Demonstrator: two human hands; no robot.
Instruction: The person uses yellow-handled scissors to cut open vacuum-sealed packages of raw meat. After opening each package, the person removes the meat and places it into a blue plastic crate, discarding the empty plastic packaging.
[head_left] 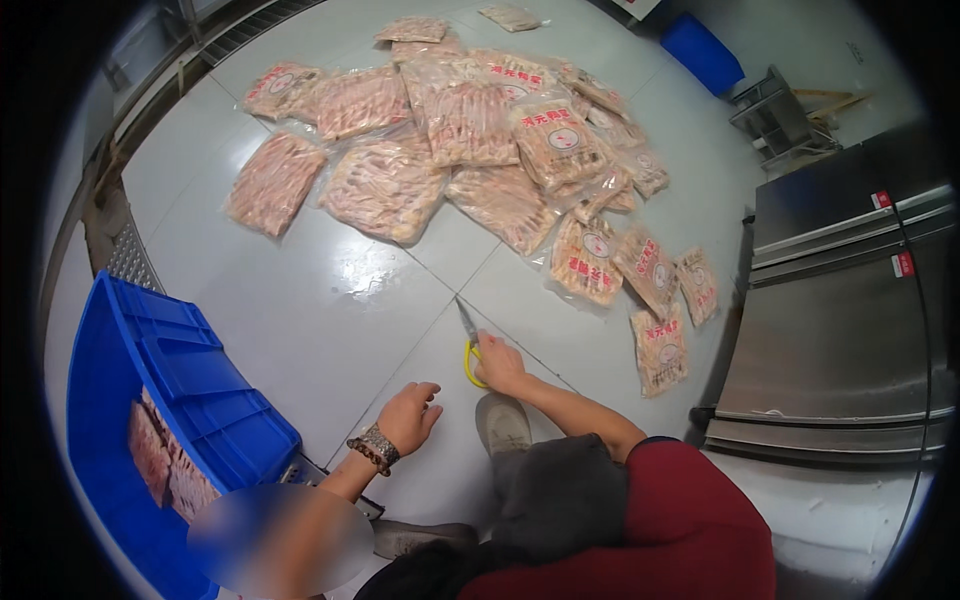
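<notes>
My right hand [502, 364] is closed around yellow-handled scissors [471, 362], the blades pointing away from me just above or at the floor. To its left, my left hand [406, 417] hangs in the air with fingers apart and nothing in them; a watch and a beaded bracelet circle that wrist. Beyond both hands, clear plastic bags of pale pink meat [385, 190] lie spread and partly stacked on the floor. Some bags [587, 262] carry red print. On my left stands a blue crate [190, 360] holding unwrapped slabs of pink meat [165, 460].
Stainless-steel cabinets [840, 350] line the right side. Far right are another blue bin [702, 52] and a metal stand [775, 112]. A floor grate [250, 28] runs along the far left. My shoe [502, 424] is close below the scissors. A blurred patch hides part of the lower left.
</notes>
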